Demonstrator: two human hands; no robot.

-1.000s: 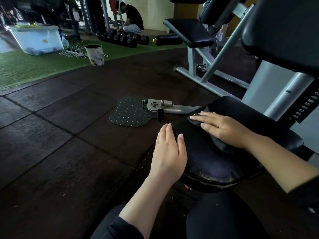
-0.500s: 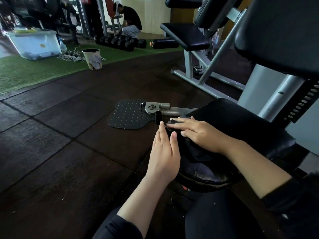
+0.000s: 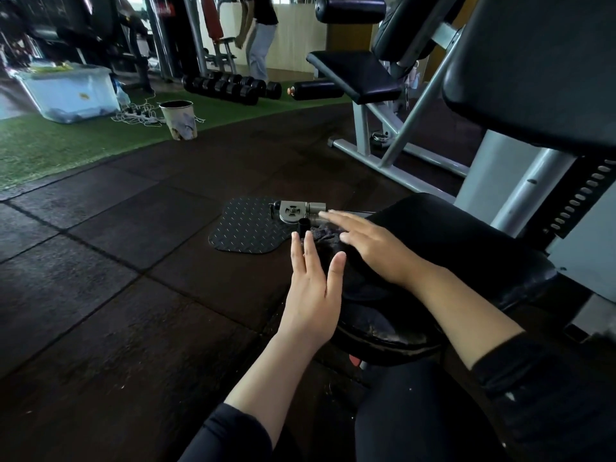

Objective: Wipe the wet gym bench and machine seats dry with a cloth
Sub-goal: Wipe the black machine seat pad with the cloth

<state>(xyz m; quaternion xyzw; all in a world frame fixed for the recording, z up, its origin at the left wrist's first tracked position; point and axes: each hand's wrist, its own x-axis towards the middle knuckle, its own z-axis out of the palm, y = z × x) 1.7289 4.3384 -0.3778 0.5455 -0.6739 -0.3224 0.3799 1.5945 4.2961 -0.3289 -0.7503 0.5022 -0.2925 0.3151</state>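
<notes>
Head camera, looking down at a gym floor from a crouch. My right hand (image 3: 366,248) lies flat, fingers straight and together, pressing a dark cloth (image 3: 325,236) onto the front lip of a black padded machine seat (image 3: 443,248). Over the last second this hand has slid the cloth from the middle of the pad forward to its front edge, where the fabric now bunches under my fingertips, partly hanging past the rim. My left hand (image 3: 311,291) is open too, fingers extended, palm resting against the seat's near side edge, gripping nothing; it has barely moved. Beyond the seat, a studded black footplate (image 3: 248,228) lies on the dark rubber floor. I judge this stroke is finished at the edge; the rest of the pad and another black bench (image 3: 353,73) behind probably remain.
</notes>
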